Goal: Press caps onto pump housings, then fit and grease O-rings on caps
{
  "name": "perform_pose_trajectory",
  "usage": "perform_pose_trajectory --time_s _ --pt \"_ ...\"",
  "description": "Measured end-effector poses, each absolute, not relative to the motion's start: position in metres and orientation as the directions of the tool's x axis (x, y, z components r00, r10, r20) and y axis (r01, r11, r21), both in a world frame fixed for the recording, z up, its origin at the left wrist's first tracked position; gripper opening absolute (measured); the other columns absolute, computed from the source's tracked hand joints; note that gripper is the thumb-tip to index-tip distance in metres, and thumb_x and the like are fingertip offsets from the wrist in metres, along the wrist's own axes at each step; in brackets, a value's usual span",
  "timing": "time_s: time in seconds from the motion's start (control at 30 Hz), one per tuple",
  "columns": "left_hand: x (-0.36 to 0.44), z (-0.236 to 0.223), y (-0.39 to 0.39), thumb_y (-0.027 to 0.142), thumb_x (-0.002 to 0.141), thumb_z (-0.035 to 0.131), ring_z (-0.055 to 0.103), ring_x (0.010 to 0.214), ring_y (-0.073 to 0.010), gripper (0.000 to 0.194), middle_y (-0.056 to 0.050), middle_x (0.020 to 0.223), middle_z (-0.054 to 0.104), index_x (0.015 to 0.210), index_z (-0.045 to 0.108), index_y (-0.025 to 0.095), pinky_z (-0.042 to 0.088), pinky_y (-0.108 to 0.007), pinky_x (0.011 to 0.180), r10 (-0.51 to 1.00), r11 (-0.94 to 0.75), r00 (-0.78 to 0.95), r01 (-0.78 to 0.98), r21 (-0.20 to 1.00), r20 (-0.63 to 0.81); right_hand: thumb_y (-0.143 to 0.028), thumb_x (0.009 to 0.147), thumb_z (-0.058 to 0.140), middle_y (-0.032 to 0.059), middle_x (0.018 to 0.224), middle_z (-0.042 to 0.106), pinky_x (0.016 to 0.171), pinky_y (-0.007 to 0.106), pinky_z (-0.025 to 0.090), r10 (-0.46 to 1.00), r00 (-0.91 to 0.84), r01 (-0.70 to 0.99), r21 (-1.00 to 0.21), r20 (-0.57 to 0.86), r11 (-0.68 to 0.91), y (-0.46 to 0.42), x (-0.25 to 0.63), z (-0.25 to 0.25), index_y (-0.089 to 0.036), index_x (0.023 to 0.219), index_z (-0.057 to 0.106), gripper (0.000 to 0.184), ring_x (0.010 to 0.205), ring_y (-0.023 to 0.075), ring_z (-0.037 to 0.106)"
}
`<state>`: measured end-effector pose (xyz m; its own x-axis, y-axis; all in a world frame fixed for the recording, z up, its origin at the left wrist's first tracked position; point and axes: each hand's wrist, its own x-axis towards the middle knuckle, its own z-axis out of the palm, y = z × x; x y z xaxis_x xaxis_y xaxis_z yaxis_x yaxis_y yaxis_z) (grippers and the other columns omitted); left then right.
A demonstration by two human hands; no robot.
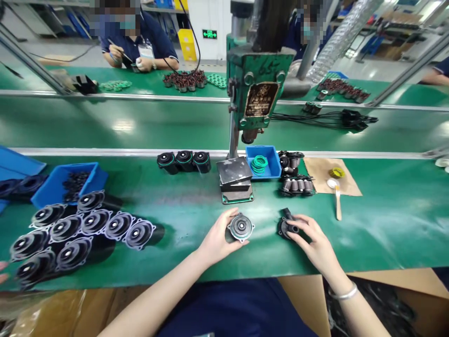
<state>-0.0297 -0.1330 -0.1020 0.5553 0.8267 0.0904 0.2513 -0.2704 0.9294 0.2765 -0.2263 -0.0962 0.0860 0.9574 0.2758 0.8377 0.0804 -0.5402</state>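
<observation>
The left hand [219, 238] grips a round flanged cap [240, 227] just above the tabletop [386, 224]; to its right, close by, the right hand [312, 241] clasps a black housing [288, 225] resting there.

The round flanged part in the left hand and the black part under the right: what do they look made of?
Round flanged part, held by the left hand: likely metal, its rim glinting grey. Black part under the right hand: probably matte moulded plastic, though unclear.
</observation>
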Motion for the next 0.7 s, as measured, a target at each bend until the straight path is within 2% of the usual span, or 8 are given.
perform_pose_trajectory --time_s 0.07,0.13,0.2,0.27,0.33,0.4,0.53,0.7 --pt "-0.029 -0.104 -0.135 0.029 0.077 0.079 0.057 0.127 -0.0283 0.075 -0.014 0.137 0.056 0.136 0.033 0.024 0.048 -0.048 0.108 0.829 -0.242 0.552 0.210 0.947 0.089 -0.053 0.087 0.061 0.0086 0.121 0.059 0.099 0.046 0.049 0.957 0.068 0.849 -0.521 0.282 0.093 -0.216 0.274 -0.095 -0.026 0.099 0.072 0.032 0.112 0.0241 0.059" --pt "-0.028 -0.103 -0.137 0.027 0.076 0.079 0.059 0.125 -0.0287 0.069 -0.014 0.133 0.059 0.132 0.038 0.023 0.049 -0.049 0.107 0.834 -0.239 0.543 0.203 0.950 0.095 -0.053 0.084 0.066 0.0084 0.127 0.058 0.107 0.053 0.042 0.961 0.020 0.843 -0.522 0.277 0.133 -0.205 0.271 -0.091 -0.022 0.088 0.070 0.031 0.125 0.0284 0.053" --pt "-0.026 -0.103 -0.138 0.027 0.075 0.080 0.061 0.122 -0.0295 0.066 -0.013 0.129 0.061 0.128 0.042 0.022 0.050 -0.050 0.105 0.853 -0.261 0.508 0.219 0.940 0.119 -0.051 0.084 0.067 0.0077 0.123 0.062 0.115 0.056 0.035 0.965 -0.037 0.804 -0.565 0.260 0.183 -0.194 0.264 -0.083 -0.019 0.082 0.063 0.032 0.128 0.0280 0.053" --pt "-0.024 -0.104 -0.139 0.028 0.073 0.081 0.061 0.121 -0.0301 0.065 -0.013 0.125 0.062 0.126 0.045 0.022 0.050 -0.051 0.104 0.864 -0.313 0.474 0.243 0.918 0.169 -0.048 0.086 0.066 0.0058 0.108 0.069 0.111 0.050 0.042 0.969 -0.019 0.761 -0.625 0.248 0.175 -0.185 0.250 -0.070 -0.018 0.081 0.058 0.032 0.112 0.0231 0.064" --pt "-0.023 -0.105 -0.140 0.029 0.074 0.081 0.060 0.122 -0.0303 0.065 -0.013 0.124 0.062 0.127 0.045 0.021 0.050 -0.051 0.104 0.857 -0.370 0.467 0.258 0.893 0.220 -0.045 0.088 0.065 0.0035 0.098 0.071 0.092 0.036 0.054 0.964 0.073 0.745 -0.657 0.256 0.118 -0.178 0.230 -0.053 -0.018 0.081 0.055 0.030 0.090 0.0165 0.069" --pt "-0.023 -0.105 -0.140 0.027 0.074 0.080 0.059 0.122 -0.0301 0.067 -0.013 0.125 0.061 0.129 0.043 0.020 0.051 -0.050 0.104 0.842 -0.407 0.479 0.262 0.875 0.248 -0.042 0.089 0.064 0.0029 0.099 0.071 0.076 0.026 0.055 0.948 0.134 0.751 -0.654 0.290 0.094 -0.174 0.206 -0.037 -0.018 0.082 0.055 0.027 0.080 0.0125 0.067" --pt "-0.024 -0.105 -0.140 0.021 0.072 0.079 0.061 0.119 -0.0288 0.067 -0.013 0.123 0.061 0.129 0.043 0.020 0.052 -0.047 0.102 0.836 -0.421 0.477 0.244 0.874 0.270 -0.034 0.089 0.066 0.0016 0.098 0.070 0.077 0.019 0.053 0.910 0.066 0.797 -0.570 0.409 0.198 -0.171 0.160 -0.020 -0.018 0.086 0.056 0.019 0.084 0.0097 0.067" --pt "-0.024 -0.107 -0.140 0.018 0.070 0.079 0.063 0.114 -0.0283 0.068 -0.012 0.120 0.062 0.128 0.043 0.021 0.054 -0.047 0.099 0.835 -0.428 0.462 0.204 0.880 0.299 -0.025 0.088 0.068 0.0047 0.094 0.066 0.081 0.022 0.052 0.858 -0.087 0.875 -0.373 0.506 0.309 -0.173 0.133 -0.029 -0.015 0.094 0.054 0.018 0.089 0.0117 0.066"
